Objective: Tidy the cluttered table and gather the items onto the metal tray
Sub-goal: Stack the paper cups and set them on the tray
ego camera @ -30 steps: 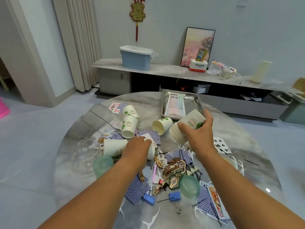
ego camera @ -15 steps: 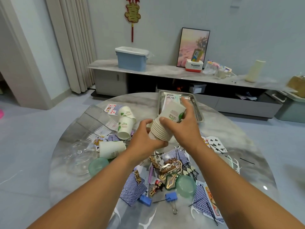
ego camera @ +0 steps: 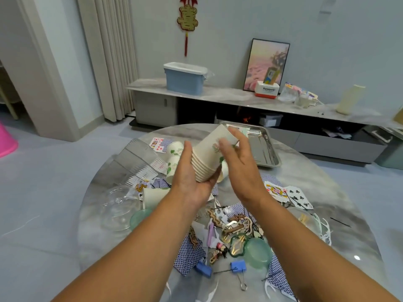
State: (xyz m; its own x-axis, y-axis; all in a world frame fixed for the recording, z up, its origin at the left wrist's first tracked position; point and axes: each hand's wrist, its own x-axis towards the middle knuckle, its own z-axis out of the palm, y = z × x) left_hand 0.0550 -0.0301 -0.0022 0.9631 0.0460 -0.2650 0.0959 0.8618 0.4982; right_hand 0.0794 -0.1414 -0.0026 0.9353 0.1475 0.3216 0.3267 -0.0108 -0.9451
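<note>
Several paper cups, nested into one stack (ego camera: 207, 159), are held tilted above the middle of the table (ego camera: 340, 192), between the person's two hands. The left hand (ego camera: 188, 179) cups the stack's rim end from below and the side, fingers straight along it; the right hand (ego camera: 237, 162) lies against the far side near the base, fingers relaxed and fairly straight, so the stack is pressed between two palms rather than gripped. The metal tray (ego camera: 267, 149) sits just beyond the hands at the table's far edge, with a flat packet in it, mostly hidden by the cups. The step in hand looks like squaring up the stack before it goes on the tray. Next would likely be a short reach forward to set it down in the tray's bare part, steadied so that it does not roll. Loose cups (ego camera: 174, 158) remain to the left, one lying on its side (ego camera: 152, 197), with playing cards (ego camera: 294, 196), binder clips (ego camera: 238, 267) and green lids (ego camera: 258, 252) scattered nearer the person.
</note>
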